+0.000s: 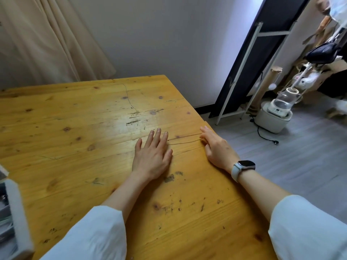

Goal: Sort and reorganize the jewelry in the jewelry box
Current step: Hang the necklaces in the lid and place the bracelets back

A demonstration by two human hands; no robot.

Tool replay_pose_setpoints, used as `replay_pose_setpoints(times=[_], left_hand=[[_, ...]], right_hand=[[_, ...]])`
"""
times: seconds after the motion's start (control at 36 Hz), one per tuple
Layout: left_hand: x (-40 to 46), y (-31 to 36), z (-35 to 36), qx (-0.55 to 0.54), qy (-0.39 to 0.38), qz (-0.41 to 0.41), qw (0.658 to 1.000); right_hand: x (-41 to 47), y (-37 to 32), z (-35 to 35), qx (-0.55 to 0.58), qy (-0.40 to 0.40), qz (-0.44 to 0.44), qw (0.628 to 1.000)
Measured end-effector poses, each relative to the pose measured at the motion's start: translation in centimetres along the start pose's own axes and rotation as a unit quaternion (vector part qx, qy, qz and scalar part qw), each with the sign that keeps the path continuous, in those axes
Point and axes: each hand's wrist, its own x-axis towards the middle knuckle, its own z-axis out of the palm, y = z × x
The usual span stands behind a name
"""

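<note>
From the head camera, a thin chain (pixel 185 140) lay stretched in two strands across the table (pixel 75 128), running between the two hands near the table's right edge. The left hand (pixel 152 156) lay flat on the wood, palm down, fingers straight and a little spread, its fingertips pressing on or just beside the chain's left end. The right hand (pixel 217 149) sat at the table's right edge, and its fingers looked pinched on the chain's right end, though the contact was too small to be sure of. A watch (pixel 244 166) was on that wrist.

The box (pixel 16 212) stood at the table's left edge, well apart from the chain, only partly in view; what it held was blurred.

To my eye she was laying the chain out straight, with the putting away not yet done. The risks I saw came from how fine the chain was and how close it lay to the table's right edge. A pull from the right hand while the left pinned the other end could strain or snap a link. If the right hand let go carelessly, that end could slide off the edge to the floor (pixel 300 156). The two strands lay near each other, so bunching them together on the way to the box could knot them.
</note>
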Motion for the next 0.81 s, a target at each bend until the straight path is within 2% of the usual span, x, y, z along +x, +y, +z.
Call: replay_pose_setpoints(times=[0.14, 0.22, 0.33, 0.44, 0.56, 0.67, 0.81], left_hand=[[-0.8, -0.7, -1.8, -0.207, 0.058, -0.019, 0.976], [-3.2, -1.2, -3.3, -0.25, 0.097, -0.04, 0.963], [-8.4, -2.1, -4.2, -0.224, 0.144, -0.051, 0.963], [-14.0, -3.3, -3.5, -0.175, 0.158, -0.076, 0.969], [-18.2, -4.4, -2.9, -0.128, 0.132, -0.125, 0.975], [-21.3, -4.8, -2.5, -0.102, 0.132, -0.126, 0.978], [-22.1, -5.1, -1.4, -0.057, 0.13, -0.118, 0.983]], right_hand=[[-1.6, -2.6, 0.3, 0.034, 0.031, 0.02, 0.999], [-3.5, -5.4, 0.6, 0.083, 0.05, 0.004, 0.995], [-6.7, -9.6, 0.6, 0.163, 0.028, -0.025, 0.986], [-10.0, -13.9, -0.1, 0.22, -0.08, -0.069, 0.97], [-12.5, -17.1, -0.4, 0.201, -0.208, -0.111, 0.951], [-13.5, -18.6, 0.7, 0.111, -0.223, -0.126, 0.96], [-13.8, -19.0, 1.0, 0.103, -0.2, -0.111, 0.968]])
